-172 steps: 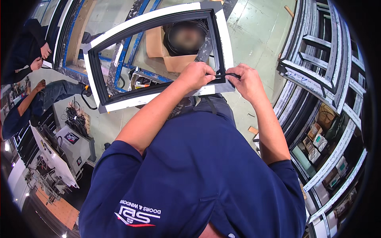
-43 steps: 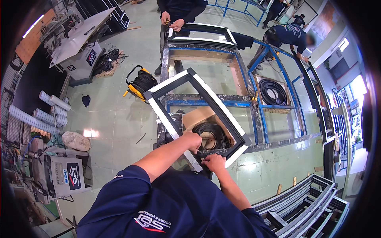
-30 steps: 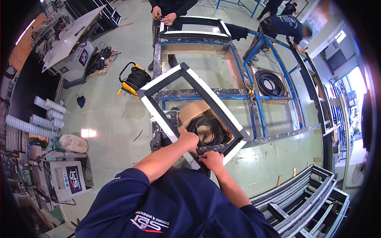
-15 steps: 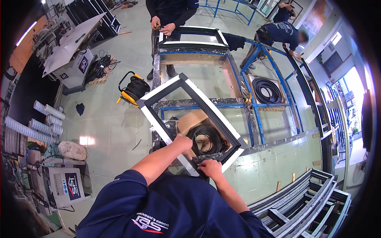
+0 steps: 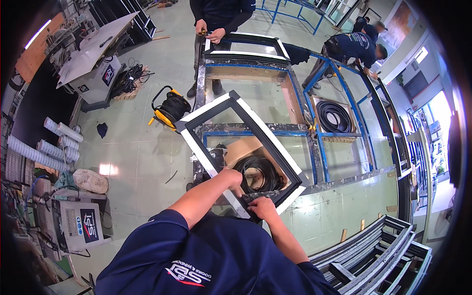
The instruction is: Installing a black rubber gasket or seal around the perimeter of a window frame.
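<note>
Frame (image 5: 268,142) white outside, black inside

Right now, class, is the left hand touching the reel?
Apart: the head view shows a wide gap between the left hand and the reel, with frame and floor showing there.

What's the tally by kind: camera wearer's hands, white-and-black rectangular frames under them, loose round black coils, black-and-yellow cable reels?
Bare hands, left hand and right hand: 2
White-and-black rectangular frame: 1
Round black coils, near coil and far coil: 2
Black-and-yellow cable reel: 1
Total: 6
</note>
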The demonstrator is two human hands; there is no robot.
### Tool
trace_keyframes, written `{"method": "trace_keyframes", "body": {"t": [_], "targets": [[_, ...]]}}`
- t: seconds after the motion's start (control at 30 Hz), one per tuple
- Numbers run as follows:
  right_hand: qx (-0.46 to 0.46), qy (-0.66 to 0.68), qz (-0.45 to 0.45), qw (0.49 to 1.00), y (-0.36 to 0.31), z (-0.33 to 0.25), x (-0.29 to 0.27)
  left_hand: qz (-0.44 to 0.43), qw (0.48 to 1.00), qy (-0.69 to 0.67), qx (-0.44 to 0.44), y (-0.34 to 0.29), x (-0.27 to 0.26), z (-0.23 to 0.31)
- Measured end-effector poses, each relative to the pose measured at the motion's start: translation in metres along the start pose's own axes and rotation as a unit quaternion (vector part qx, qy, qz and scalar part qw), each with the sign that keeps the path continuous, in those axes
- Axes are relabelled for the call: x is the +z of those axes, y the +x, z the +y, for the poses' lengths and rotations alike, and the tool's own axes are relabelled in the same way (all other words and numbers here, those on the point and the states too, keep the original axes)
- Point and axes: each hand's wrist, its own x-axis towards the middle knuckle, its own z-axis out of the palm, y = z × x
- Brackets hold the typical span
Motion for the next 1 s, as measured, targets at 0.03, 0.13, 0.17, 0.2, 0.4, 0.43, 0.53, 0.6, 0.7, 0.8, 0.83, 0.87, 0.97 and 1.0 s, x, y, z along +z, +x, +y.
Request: {"method": "trace_keyframes", "body": {"t": [0.03,0.13,0.17,0.2,0.4,0.43,0.53,0.6,0.7,0.8,0.83,0.87,0.97,1.0], "targets": [[0.026,-0.01,-0.004,1.0,-0.007,-0.004,0.0,0.005,1.0,-0.005,0.007,0.003,0.003,-0.002],[-0.006,-0.143,0.049,0.989,-0.026,-0.021,-0.006,0.014,0.998,-0.057,0.036,0.005,0.015,-0.013],[-0.004,-0.109,0.083,0.991,-0.034,-0.021,-0.013,0.027,0.998,-0.03,0.045,0.003,0.014,-0.016],[-0.002,-0.075,0.114,0.991,-0.035,-0.014,-0.018,0.045,0.999,-0.002,0.028,-0.006,0.013,-0.019],[0.061,0.191,0.327,0.923,-0.107,0.067,-0.006,0.238,0.962,-0.068,0.115,-0.08,0.018,0.033],[0.051,0.226,0.308,0.923,-0.11,0.07,-0.001,0.254,0.954,-0.061,0.147,-0.075,0.036,0.037],[0.0,0.247,0.24,0.939,-0.123,0.069,0.014,0.284,0.929,-0.06,0.23,-0.059,0.071,0.055],[-0.026,0.23,0.292,0.928,-0.117,0.063,0.02,0.248,0.942,-0.048,0.219,-0.054,0.076,0.066],[0.05,0.244,0.23,0.941,-0.119,0.057,0.013,0.214,0.955,-0.026,0.204,-0.052,0.084,0.075],[-0.002,0.214,0.246,0.945,-0.119,0.06,0.014,0.205,0.957,-0.015,0.204,-0.05,0.082,0.076],[-0.004,0.22,0.253,0.942,-0.118,0.055,0.012,0.201,0.959,-0.02,0.2,-0.05,0.081,0.073],[-0.007,0.226,0.259,0.939,-0.117,0.051,0.011,0.204,0.959,-0.015,0.196,-0.05,0.081,0.074],[-0.014,0.221,0.268,0.938,-0.117,0.053,0.01,0.221,0.954,-0.016,0.2,-0.049,0.081,0.079],[-0.024,0.223,0.271,0.936,-0.116,0.053,0.01,0.228,0.953,-0.009,0.201,-0.049,0.081,0.079]]}}
